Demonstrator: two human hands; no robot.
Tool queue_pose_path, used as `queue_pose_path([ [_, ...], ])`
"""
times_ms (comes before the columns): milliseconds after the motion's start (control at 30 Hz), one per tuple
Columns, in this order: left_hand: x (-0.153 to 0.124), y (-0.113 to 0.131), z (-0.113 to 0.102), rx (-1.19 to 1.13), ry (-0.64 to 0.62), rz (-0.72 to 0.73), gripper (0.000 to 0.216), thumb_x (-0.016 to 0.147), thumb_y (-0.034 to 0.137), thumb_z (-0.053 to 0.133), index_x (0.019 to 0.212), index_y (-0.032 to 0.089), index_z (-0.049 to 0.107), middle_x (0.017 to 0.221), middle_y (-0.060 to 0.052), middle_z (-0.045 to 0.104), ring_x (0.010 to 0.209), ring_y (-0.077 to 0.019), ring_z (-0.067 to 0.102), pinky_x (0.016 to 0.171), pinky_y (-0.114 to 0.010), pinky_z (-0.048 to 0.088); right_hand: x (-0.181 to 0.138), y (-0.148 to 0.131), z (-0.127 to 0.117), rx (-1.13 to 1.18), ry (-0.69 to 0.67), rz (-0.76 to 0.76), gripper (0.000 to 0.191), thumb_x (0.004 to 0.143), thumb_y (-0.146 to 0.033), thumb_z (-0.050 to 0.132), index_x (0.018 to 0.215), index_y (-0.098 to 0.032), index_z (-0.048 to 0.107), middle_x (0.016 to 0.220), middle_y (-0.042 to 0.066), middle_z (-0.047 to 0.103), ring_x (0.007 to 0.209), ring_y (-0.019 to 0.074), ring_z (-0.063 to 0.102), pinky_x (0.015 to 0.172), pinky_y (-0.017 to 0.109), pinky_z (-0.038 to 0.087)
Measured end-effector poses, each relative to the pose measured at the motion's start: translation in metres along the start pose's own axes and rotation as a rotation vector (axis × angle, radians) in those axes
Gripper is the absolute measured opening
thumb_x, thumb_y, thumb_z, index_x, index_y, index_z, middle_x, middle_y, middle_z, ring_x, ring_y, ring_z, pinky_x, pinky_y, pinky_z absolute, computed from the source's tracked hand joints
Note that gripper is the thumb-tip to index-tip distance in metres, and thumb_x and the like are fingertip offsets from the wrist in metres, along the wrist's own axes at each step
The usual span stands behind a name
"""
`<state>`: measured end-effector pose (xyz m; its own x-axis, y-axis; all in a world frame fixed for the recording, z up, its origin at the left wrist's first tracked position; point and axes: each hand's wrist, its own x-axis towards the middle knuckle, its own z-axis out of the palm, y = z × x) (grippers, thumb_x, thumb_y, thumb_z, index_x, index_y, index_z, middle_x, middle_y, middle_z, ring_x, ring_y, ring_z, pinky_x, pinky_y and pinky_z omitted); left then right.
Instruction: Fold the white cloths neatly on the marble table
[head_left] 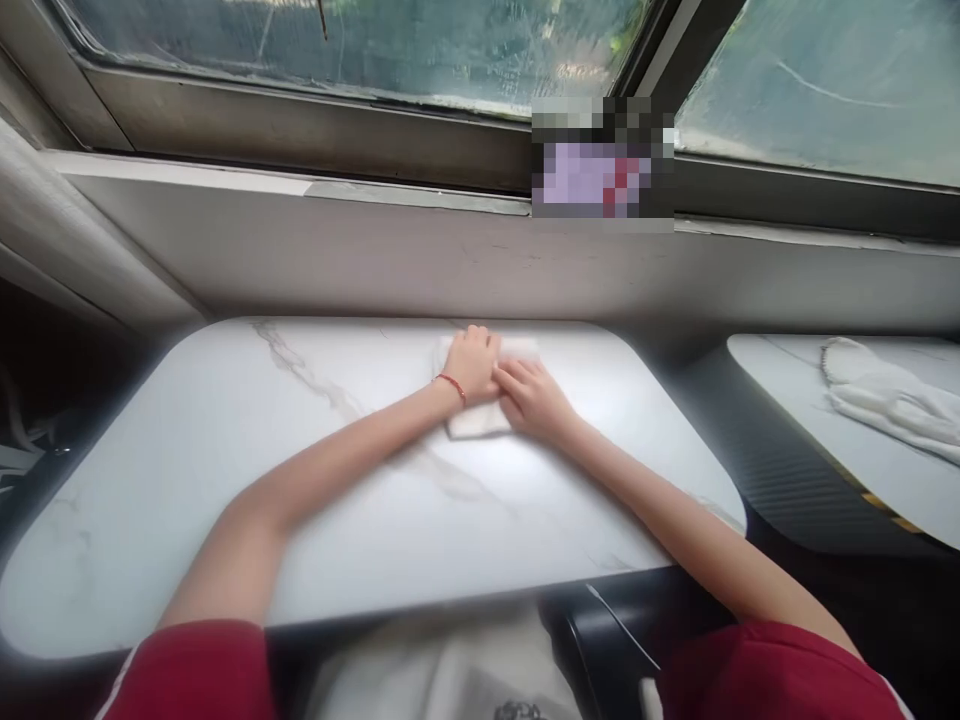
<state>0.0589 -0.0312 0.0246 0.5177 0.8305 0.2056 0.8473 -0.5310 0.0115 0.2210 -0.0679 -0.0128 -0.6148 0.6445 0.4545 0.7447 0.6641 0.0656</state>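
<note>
A: To be noted at the centre of the frame?

B: White cloth (pixel 474 424), lying on a white marbled tabletop (pixel 172 480), near the far edge, partly under both hands.

A: State of the hands?

B: Left hand (pixel 472 365), with red bracelet (pixel 453 384) at the wrist: palm down on the cloth, fingers close together. Right hand (pixel 534 395): just beside the left, fingers bent over the cloth. Cannot tell whether gripping the fabric or only pressing on it.

A: Any legible wording?

B: At upper right of centre, over the window frame (pixel 337 125): pixelated patch (pixel 589 178), lilac with red, not readable. At bottom centre, below the near table edge: pale object (pixel 450 670) with dark marking (pixel 519 711), cut off by the frame; likewise not readable.

A: Elsewhere?

B: At right: second marbled table (pixel 784 375), bearing another white cloth (pixel 892 395), bunched, with yellow-and-dark strip (pixel 889 511) along the lower-left edge. At lower left and lower right: dark red sleeves (pixel 202 670).
</note>
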Motion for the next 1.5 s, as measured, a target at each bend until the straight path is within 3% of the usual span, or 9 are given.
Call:
queue_pose_path([
  [100,-0.024,0.042,-0.009,-0.066,-0.051,0.203,0.039,0.09,0.036,0.053,0.116,0.008,0.06,0.115,-0.021,0.063,0.109,-0.034,0.055,0.088,-0.042,0.041,-0.057,-0.014,-0.034,-0.008,0.011,0.008,0.036,0.089,-0.013,0.042,0.117,-0.015,0.065,0.107,0.015,0.07,0.089,0.0281,0.059,0.078,0.042,0.05],
  [200,-0.053,0.081,-0.016,-0.068,-0.075,0.378,0.044,0.092,0.042,0.052,0.115,0.007,0.063,0.108,-0.019,0.065,0.1,-0.0324,0.057,0.082,-0.041,0.043,-0.112,-0.03,-0.066,0.072,0.044,0.049,0.048,0.089,-0.008,0.043,0.133,-0.019,0.058,0.12,0.016,0.069,0.106,0.0303,0.063,0.084,0.046,0.055],
  [333,-0.074,0.124,-0.015,0.005,-0.01,0.545,0.046,0.097,0.041,0.045,0.114,0.004,0.067,0.1,-0.019,0.068,0.09,-0.03,0.059,0.075,-0.041,0.042,-0.164,-0.046,-0.095,0.096,0.018,0.182,0.064,0.09,-0.008,0.042,0.151,-0.027,0.043,0.133,0.014,0.066,0.124,0.0313,0.062,0.094,0.052,0.057],
  [467,-0.06,0.158,-0.005,0.039,0.034,0.587,0.048,0.097,0.039,0.046,0.114,0.0,0.069,0.103,-0.023,0.07,0.092,-0.033,0.063,0.081,-0.044,0.043,-0.183,-0.042,-0.111,0.01,-0.064,0.316,0.062,0.092,-0.013,0.042,0.151,-0.031,0.045,0.138,0.011,0.064,0.128,0.0307,0.062,0.097,0.053,0.057],
  [633,-0.019,0.183,0.009,0.042,0.001,0.511,0.05,0.099,0.036,0.044,0.123,-0.001,0.067,0.116,-0.028,0.07,0.104,-0.0377,0.063,0.091,-0.049,0.042,-0.18,-0.004,-0.11,0.001,-0.11,0.404,0.051,0.095,-0.016,0.04,0.143,-0.023,0.055,0.143,0.012,0.062,0.135,0.0285,0.057,0.107,0.051,0.054],
  [933,0.097,0.167,0.036,-0.151,-0.13,0.067,0.052,0.099,0.014,0.035,0.148,0.004,0.049,0.158,-0.02,0.044,0.146,-0.0333,0.04,0.113,-0.045,0.036,-0.118,0.102,-0.054,0.017,-0.224,0.529,0.054,0.099,-0.028,0.029,0.145,-0.008,0.048,0.158,0.019,0.044,0.15,0.0305,0.038,0.124,0.055,0.032],
  [1067,0.136,0.147,0.049,-0.236,-0.049,-0.02,0.052,0.1,0.015,0.031,0.148,0.003,0.048,0.159,-0.022,0.041,0.148,-0.0329,0.036,0.114,-0.048,0.034,-0.077,0.144,-0.026,0.093,-0.236,0.634,0.058,0.093,-0.023,0.03,0.148,-0.008,0.043,0.161,0.018,0.039,0.153,0.0306,0.032,0.123,0.06,0.028],
  [1267,0.146,0.113,0.061,-0.282,0.055,0.1,0.046,0.1,0.026,0.035,0.136,0.008,0.057,0.152,-0.021,0.048,0.137,-0.0322,0.045,0.112,-0.047,0.033,-0.059,0.162,-0.005,0.096,-0.108,0.681,0.057,0.09,-0.02,0.032,0.144,-0.015,0.047,0.158,0.015,0.045,0.15,0.0295,0.036,0.122,0.063,0.025],
  [1500,0.143,0.112,0.059,-0.266,0.045,0.113,0.044,0.098,0.026,0.039,0.133,0.006,0.057,0.15,-0.022,0.049,0.136,-0.034,0.045,0.112,-0.047,0.033,-0.068,0.162,-0.018,0.142,-0.167,0.619,0.053,0.095,-0.026,0.032,0.144,-0.017,0.049,0.159,0.015,0.044,0.151,0.0282,0.035,0.122,0.06,0.026],
])
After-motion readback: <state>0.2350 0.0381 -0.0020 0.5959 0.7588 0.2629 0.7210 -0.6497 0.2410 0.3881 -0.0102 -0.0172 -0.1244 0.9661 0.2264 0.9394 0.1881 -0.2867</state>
